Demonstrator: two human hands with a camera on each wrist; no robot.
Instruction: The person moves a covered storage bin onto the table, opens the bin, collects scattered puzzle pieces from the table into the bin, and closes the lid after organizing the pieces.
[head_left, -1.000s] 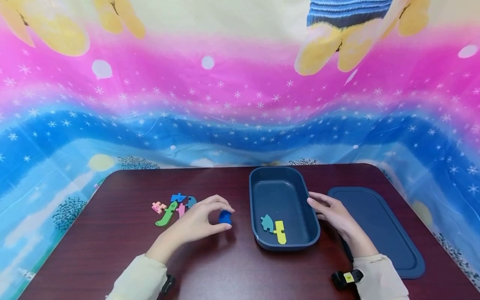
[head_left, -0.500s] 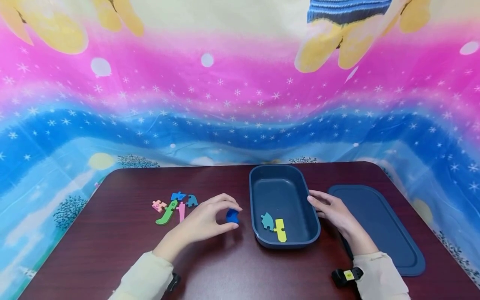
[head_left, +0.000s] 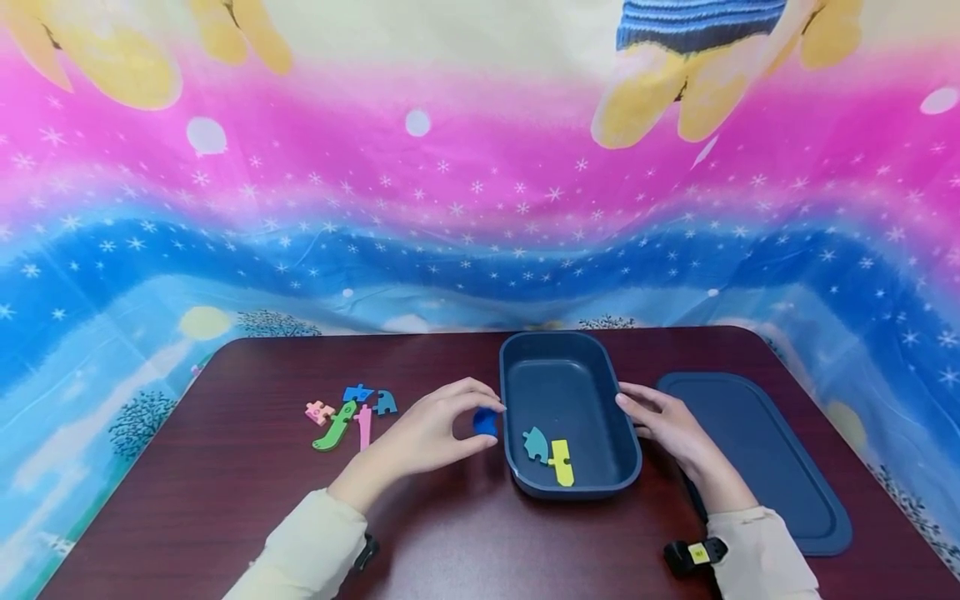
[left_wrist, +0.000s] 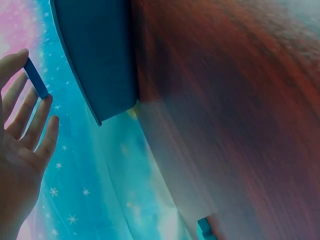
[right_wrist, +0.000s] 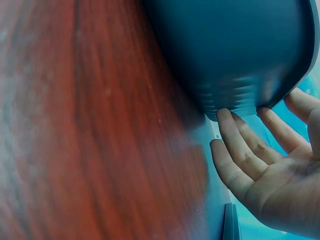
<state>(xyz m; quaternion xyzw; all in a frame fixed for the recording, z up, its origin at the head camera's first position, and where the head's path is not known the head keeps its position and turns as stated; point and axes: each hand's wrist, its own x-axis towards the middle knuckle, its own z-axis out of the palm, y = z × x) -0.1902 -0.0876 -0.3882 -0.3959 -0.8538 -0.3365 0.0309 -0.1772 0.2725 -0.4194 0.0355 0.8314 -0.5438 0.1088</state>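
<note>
Dark reddish-brown worktop [head_left: 442, 554] before a printed curtain [head_left: 420, 200] of pink and blue bands with white snowflakes. Pinched between the thumb and fingertips of the left hand [head_left: 423, 429] is a blue piece [head_left: 486, 422], raised above the worktop just outside the left rim of the box [head_left: 573, 492]; the left-wrist view shows it edge-on, the remaining fingers extended. Right hand [head_left: 671, 429] holds nothing within its grasp: its fingers are spread and fairly straight, some of the tips touching the box's right outer side. Within the box, toward its near end, lie a teal piece [head_left: 536, 446] and, beside it, a yellow piece [head_left: 562, 464]. Left of the left hand, five pieces lie in a loose cluster: peach [head_left: 318, 412], green [head_left: 335, 427], pink [head_left: 364, 427], mid-blue [head_left: 357, 392] and dark teal [head_left: 386, 402]. At right, partly behind the right forearm, lies the flat lid [head_left: 765, 467]. Both sleeves [head_left: 300, 546] are cream.
</note>
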